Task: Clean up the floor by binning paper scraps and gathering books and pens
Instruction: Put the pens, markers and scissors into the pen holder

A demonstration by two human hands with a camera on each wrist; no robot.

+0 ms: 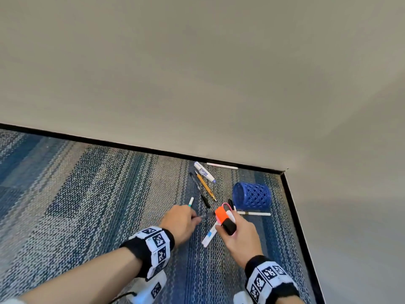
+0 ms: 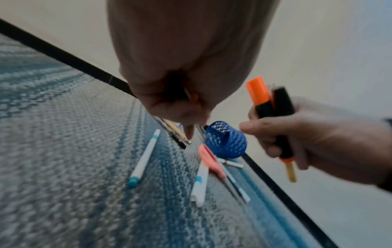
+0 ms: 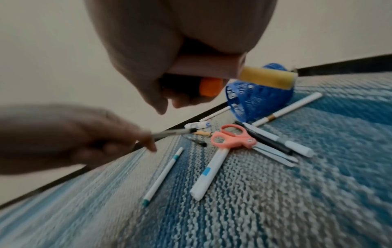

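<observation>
My left hand (image 1: 194,218) pinches a thin grey pen (image 1: 207,215) just above the carpet; the same pen (image 3: 171,132) points toward the pile in the right wrist view. My right hand (image 1: 229,229) grips a bundle of an orange highlighter (image 1: 221,213), a black marker (image 2: 283,107) and a yellow stick (image 3: 267,77). A blue mesh pen cup (image 1: 252,198) lies on its side near the corner. Loose on the carpet are pink scissors (image 3: 233,137), a teal-tipped pen (image 3: 163,176), a white-and-blue marker (image 3: 210,172), a black pen (image 1: 200,189) and a yellow pen (image 1: 206,187).
Blue-grey carpet (image 1: 87,194) meets beige walls with a black skirting (image 1: 293,207) in a corner right behind the cup. A white correction pen (image 1: 205,171) and a white pen (image 1: 221,166) lie against the far wall. Another white pen (image 1: 255,213) rests in front of the cup.
</observation>
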